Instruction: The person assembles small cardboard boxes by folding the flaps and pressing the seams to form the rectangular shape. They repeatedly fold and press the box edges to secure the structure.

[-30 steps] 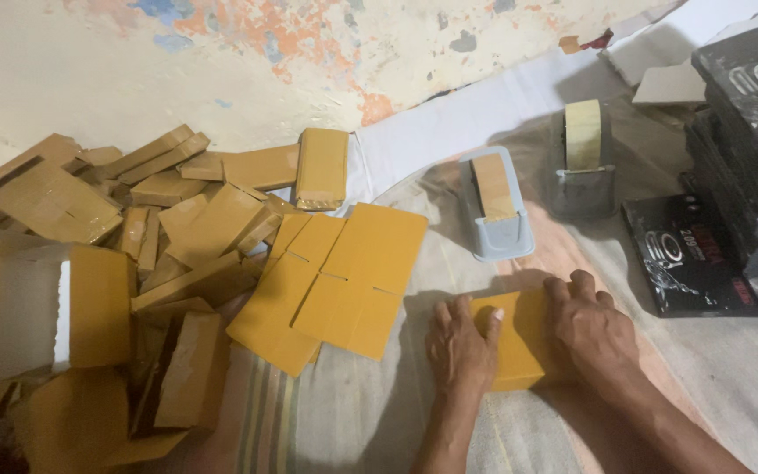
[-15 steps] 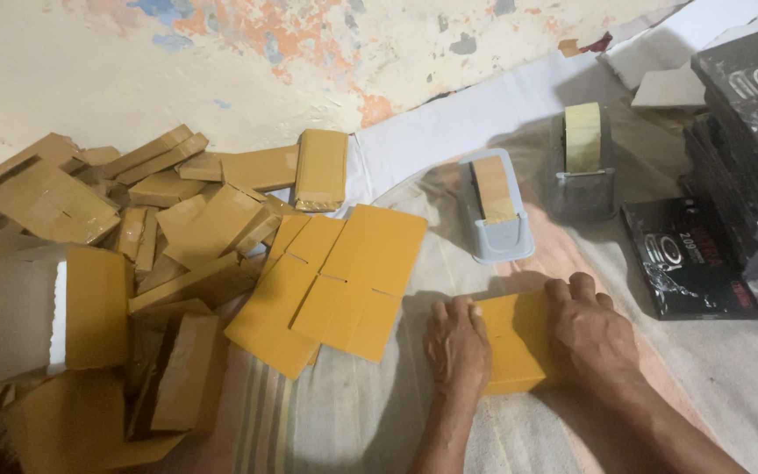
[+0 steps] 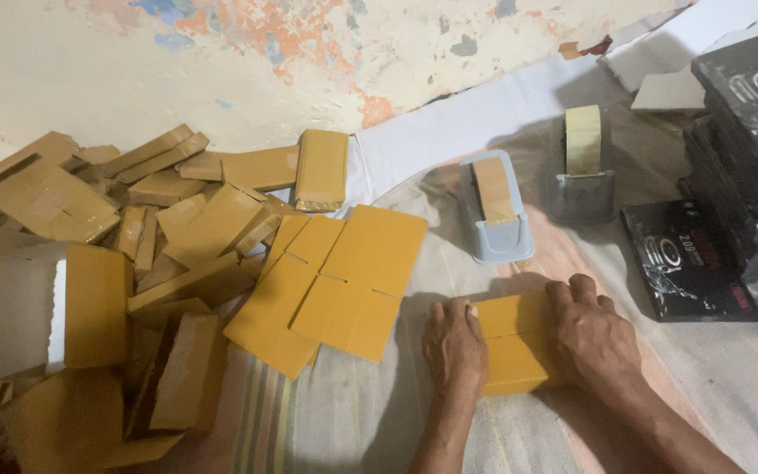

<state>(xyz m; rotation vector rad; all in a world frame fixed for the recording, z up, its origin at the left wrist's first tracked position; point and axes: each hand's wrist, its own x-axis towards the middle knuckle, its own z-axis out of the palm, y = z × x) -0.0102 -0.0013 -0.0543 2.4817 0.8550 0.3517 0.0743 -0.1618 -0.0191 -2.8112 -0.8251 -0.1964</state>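
Both hands press a small yellow carton flat on the cloth, near right of centre.
Left hand [image 3: 454, 344] and right hand [image 3: 591, 332] lie palm-down, fingers together, on the carton [image 3: 512, 344]; uneven pressure could spring the flaps or skew the fold toward the flat blanks [image 3: 337, 283].

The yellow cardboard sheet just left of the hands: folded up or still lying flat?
Flat. The yellow cardboard sheet lies unfolded on the cloth, panels and slits showing, beside the left hand.
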